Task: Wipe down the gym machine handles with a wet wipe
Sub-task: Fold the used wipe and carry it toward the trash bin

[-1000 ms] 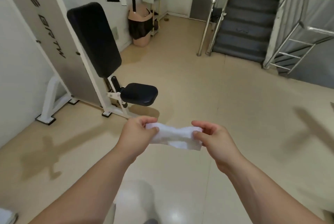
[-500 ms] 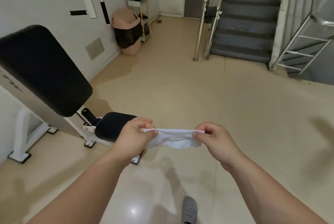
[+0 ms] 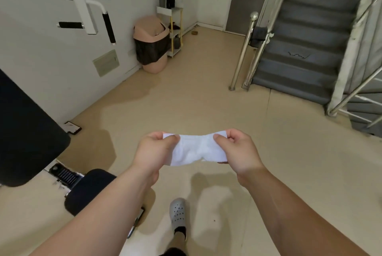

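the wet wipe (image 3: 198, 151) hung stretched in mid-air over the floor (image 3: 206, 100), the grip of the left hand (image 3: 155, 151) pinched on its 9 o'clock end, that of the right hand (image 3: 237, 150) on its 3 o'clock end. pulled harder, the thin sheet could have torn or slipped free and dropped. the black handles (image 3: 109, 26) stood untouched at 10 o'clock. against half a second earlier, the wipe spread taller and the handles looked nearer.

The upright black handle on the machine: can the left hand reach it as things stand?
Probably not yet. The left hand pinches the wipe with the right hand, low and apart from the handle up at the left. Nothing seems to block the way; stepping closer should do.
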